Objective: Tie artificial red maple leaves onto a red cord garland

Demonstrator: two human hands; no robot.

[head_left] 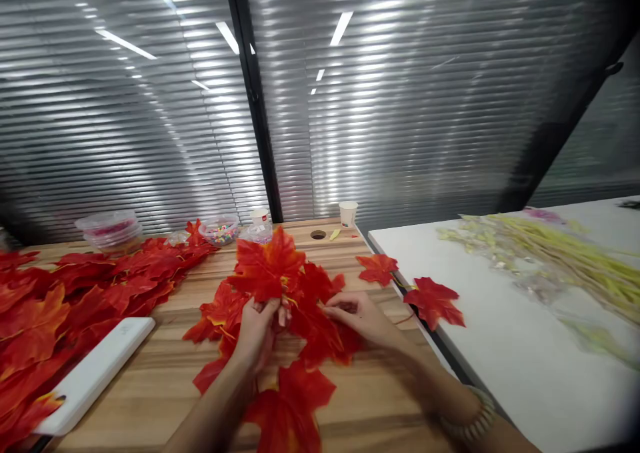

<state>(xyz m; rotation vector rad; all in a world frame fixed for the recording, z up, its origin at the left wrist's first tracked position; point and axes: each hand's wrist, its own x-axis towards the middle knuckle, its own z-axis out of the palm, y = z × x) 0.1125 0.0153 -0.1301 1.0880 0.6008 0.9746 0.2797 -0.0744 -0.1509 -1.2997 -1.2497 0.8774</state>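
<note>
A garland of red artificial maple leaves lies bunched over the wooden table in front of me. With thumb and fingers pinched, my left hand grips its stem just below the upper leaf. My right hand closes its fingertips on the edge of a red leaf on the right of the bunch. One more leaf hangs nearest to me, below both hands. Two leaves on a thin stem, one of them this leaf, stretch to the right across the table's edge.
A large pile of red leaves covers the left side, with a white power-bank-like slab on it. Plastic tubs, a bead container and paper cups stand along the back. Yellow-green stems lie on the white table.
</note>
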